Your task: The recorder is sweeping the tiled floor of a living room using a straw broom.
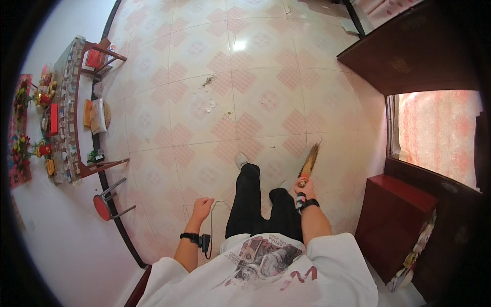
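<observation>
My right hand (pixel 304 185) is closed round the bound end of a small straw broom (pixel 309 162). Its bristles point forward and slightly right, over the tiled floor. My left hand (pixel 203 207) is curled into a fist, left of my legs. A thin grey wire-like line (pixel 221 202) bends beside that fist; whether the fingers hold it is not clear. Ahead on the floor lie a clump of brownish debris (pixel 208 81), a white scrap (pixel 210 106) and some small crumbs (pixel 229 113).
A long table (pixel 71 102) with red decorations runs along the left wall. Near it stands a red round stool (pixel 102 207). To the right are a dark red cabinet (pixel 391 220) and a large brown wooden panel (pixel 409 56). Patterned floor tiles (pixel 266 46) stretch ahead.
</observation>
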### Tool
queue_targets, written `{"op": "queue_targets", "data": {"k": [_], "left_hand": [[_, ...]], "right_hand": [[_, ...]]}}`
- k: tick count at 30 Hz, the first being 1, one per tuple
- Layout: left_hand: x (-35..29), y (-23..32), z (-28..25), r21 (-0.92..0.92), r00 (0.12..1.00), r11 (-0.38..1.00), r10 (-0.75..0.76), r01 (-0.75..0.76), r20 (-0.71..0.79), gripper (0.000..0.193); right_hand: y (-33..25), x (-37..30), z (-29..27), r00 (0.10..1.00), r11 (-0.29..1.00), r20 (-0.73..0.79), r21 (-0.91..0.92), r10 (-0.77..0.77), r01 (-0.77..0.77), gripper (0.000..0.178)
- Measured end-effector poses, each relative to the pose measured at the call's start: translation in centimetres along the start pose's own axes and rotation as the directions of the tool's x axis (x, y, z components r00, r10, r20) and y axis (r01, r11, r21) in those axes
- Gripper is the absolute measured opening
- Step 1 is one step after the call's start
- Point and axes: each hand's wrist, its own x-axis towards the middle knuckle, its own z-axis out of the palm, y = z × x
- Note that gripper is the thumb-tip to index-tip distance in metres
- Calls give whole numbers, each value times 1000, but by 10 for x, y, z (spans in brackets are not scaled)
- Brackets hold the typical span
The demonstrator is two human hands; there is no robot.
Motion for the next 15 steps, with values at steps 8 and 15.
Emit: {"op": "queue_targets", "data": {"k": [8,15], "left_hand": [[-43,-84,-17,151,982,977,-167,153,86,36],[-19,-93,-34,263,983,958,-147,113,113,34]], "right_hand": [[160,46,77,967,976,139,-40,216,-212,22],[134,-5,103,909,948,269,-65,318,-312,16]]}}
